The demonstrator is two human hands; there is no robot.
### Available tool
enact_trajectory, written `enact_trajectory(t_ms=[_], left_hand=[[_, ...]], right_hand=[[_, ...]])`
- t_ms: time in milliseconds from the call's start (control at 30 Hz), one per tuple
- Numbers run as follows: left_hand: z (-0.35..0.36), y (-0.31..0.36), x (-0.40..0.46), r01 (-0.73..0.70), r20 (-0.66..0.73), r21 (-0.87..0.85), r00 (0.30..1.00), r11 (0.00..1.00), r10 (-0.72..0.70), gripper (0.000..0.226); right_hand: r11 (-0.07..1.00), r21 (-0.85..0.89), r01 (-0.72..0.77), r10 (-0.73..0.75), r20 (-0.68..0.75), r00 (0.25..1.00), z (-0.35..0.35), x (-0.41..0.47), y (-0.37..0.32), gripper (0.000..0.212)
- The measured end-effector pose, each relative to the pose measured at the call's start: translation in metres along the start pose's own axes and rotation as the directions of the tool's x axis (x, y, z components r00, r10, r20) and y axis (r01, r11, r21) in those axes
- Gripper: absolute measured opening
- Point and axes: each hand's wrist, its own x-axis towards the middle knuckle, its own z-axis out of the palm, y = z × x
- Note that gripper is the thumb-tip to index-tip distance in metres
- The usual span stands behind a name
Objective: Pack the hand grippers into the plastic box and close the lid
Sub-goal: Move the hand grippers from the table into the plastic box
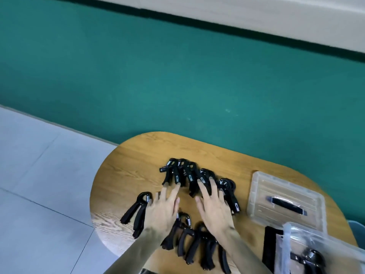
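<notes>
Reaching with fingers spread and released, left hand (162, 209), right hand (214, 209), over hand grippers (189, 175), labels unreadable

I see both forearms reaching forward side by side, palms down. My left hand (162, 209) and right hand (214, 207) lie flat, fingers spread and extended, holding nothing.

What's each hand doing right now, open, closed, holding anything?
Left hand: open, fingers spread, reaching toward the far cluster of hand grippers; holding nothing.
Right hand: open, fingertips resting on that cluster; nothing gripped yet.
</notes>
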Motion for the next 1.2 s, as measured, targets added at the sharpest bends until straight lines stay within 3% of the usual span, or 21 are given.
enact_trajectory(t_ms=[367, 633, 900, 1200], left_hand=[[0.072, -0.128, 0.036, 0.131, 0.129, -0.061, 0.984, 0.990, -0.122, 0.061], [0.128, -0.163, 0.031, 0.164, 0.224, -0.113, 0.965, 0.980, -0.136, 0.072], [0.155, -0.170, 0.024, 0.082, 0.128, -0.189, 0.990, 0.979, -0.059, 0.074], [0.170, -0.187, 0.029, -0.011, 0.069, -0.083, 0.997, 0.996, 0.017, 0.083]], right_hand=[[1.000, -0.026, 0.017, -0.015, 0.084, 0.996, 0.049, 0.117, -0.093, 0.057], [0.995, -0.099, -0.013, 0.027, 0.141, 0.990, 0.110, 0.180, -0.118, 0.061], [0.984, -0.173, -0.047, 0.074, 0.152, 0.986, 0.152, 0.194, -0.113, 0.073], [0.981, -0.191, -0.040, 0.044, 0.016, 0.999, 0.160, 0.193, -0.112, 0.080]])
